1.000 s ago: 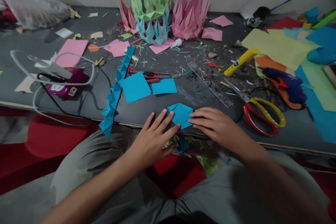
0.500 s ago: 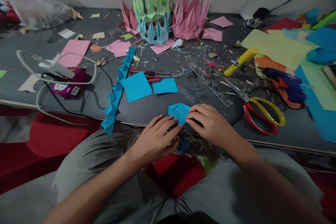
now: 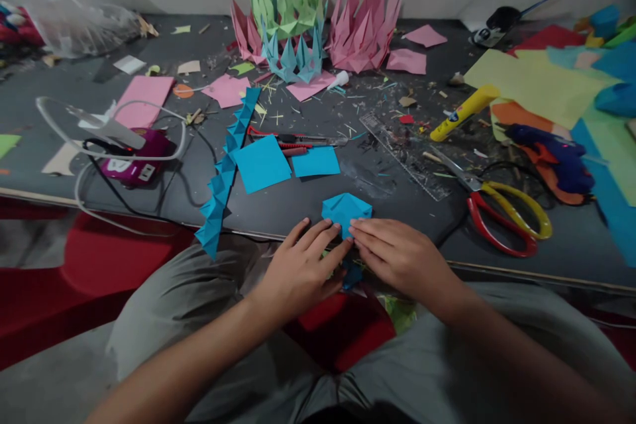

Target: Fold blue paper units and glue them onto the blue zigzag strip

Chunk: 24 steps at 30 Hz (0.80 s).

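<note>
A folded piece of blue paper [image 3: 346,206] lies at the table's near edge, its top corners creased into a pointed shape. My left hand [image 3: 308,258] holds its lower left side down with slightly spread fingertips. From the right, my right hand [image 3: 395,255] presses bunched fingertips on the lower middle of the paper. Its thumb is partly hidden under the fingers. Left of them stretches a zigzag strip of joined blue folded pieces [image 3: 221,182]. Two flat blue sheets, a larger square [image 3: 262,164] and a smaller one [image 3: 317,161], rest just beyond my hands.
Scissors [image 3: 507,212], a glue gun [image 3: 551,152], a yellow glue stick [image 3: 464,112] and a clear ruler [image 3: 402,156] lie to the right. A red cutter [image 3: 298,140] sits behind the blue sheets. Folded paper crowns [image 3: 365,33] stand at the back; a purple power box [image 3: 134,162] with cables is left.
My right hand has slid left and inward across the blue paper, from its right edge to its lower middle. My left hand keeps its place on the paper; the view has shifted slightly.
</note>
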Tool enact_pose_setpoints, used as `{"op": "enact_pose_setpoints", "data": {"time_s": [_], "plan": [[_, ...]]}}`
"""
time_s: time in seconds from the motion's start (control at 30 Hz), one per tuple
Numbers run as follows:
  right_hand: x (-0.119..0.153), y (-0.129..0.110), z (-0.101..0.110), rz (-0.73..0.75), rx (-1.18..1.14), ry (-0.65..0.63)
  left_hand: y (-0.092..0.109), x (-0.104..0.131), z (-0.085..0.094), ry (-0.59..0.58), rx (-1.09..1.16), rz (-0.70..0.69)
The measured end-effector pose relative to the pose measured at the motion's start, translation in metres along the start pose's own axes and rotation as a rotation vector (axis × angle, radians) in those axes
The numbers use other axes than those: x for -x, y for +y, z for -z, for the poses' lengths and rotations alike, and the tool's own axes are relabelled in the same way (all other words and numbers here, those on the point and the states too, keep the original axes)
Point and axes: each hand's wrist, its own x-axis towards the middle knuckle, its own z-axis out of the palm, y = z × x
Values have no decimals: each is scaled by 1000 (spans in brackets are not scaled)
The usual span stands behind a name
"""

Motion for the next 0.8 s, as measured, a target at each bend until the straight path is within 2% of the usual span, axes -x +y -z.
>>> {"op": "enact_pose_setpoints", "data": {"time_s": [0.2, 0.33, 0.47, 0.63, 0.8], "plan": [[0, 3, -5, -99, -34, 30, 0, -1, 1, 10, 15, 1], [1, 8, -1, -207, -114, 99, -2, -2, 0, 40, 28, 11], [1, 19, 4, -242, -83, 148, -10, -6, 1, 50, 82, 46], [0, 18, 2, -297, -112, 91, -15, -14, 0, 155, 75, 74], [-5, 10, 1, -424, -156, 47, -5, -20, -3, 201, -75, 80]]}}
